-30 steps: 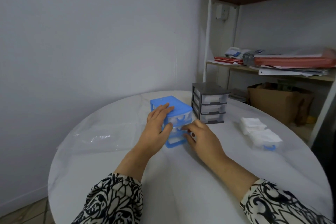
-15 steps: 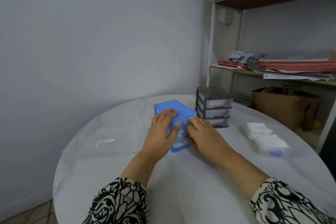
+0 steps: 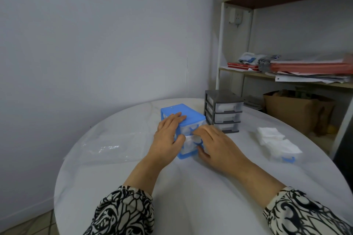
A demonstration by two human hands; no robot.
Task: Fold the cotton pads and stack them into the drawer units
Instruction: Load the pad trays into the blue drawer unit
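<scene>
Step in hand, as judged: closing a drawer of the small blue plastic drawer unit at the tabletop's middle; left hand lay flat on its top with thumb at the front, right hand pressed the clear middle drawer, fingers bent. White pads showed in the blue unit's drawers and the grey three-drawer unit behind. Next move probably calls for reaching the loose white cotton pads near the right edge.

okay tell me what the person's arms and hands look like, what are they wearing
Both hands, the left hand and the right hand, are bare, with no rings, watch or gloves visible. Each forearm is uncovered, and each arm wears a loose cream sleeve with a bold black swirling floral print, pushed back toward the elbow.
</scene>
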